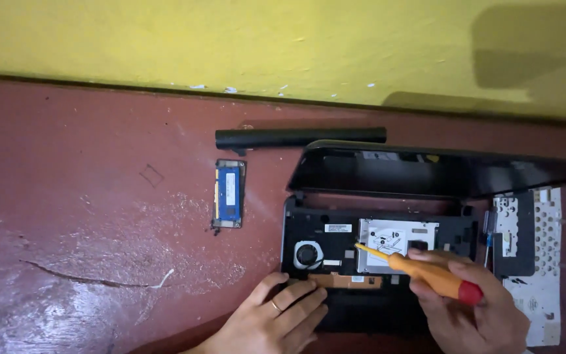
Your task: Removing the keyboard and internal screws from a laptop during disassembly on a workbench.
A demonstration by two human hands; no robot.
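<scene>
An opened black laptop base [335, 229] lies on the red floor, its insides exposed: a round fan [308, 254] and a silver drive bay [394, 242]. My right hand [473, 308] grips an orange screwdriver with a red end [427, 272]; its tip touches the left edge of the silver drive. My left hand [276, 321], wearing a ring, rests flat on the laptop's front left edge, next to a brown strip [345, 280].
The laptop's lid [440, 170] stands partly raised behind the base. A long black battery bar [299, 137] lies by the yellow wall. A small blue module in a frame [228, 194] lies left of the laptop. A white perforated keyboard plate [538, 262] lies at the right.
</scene>
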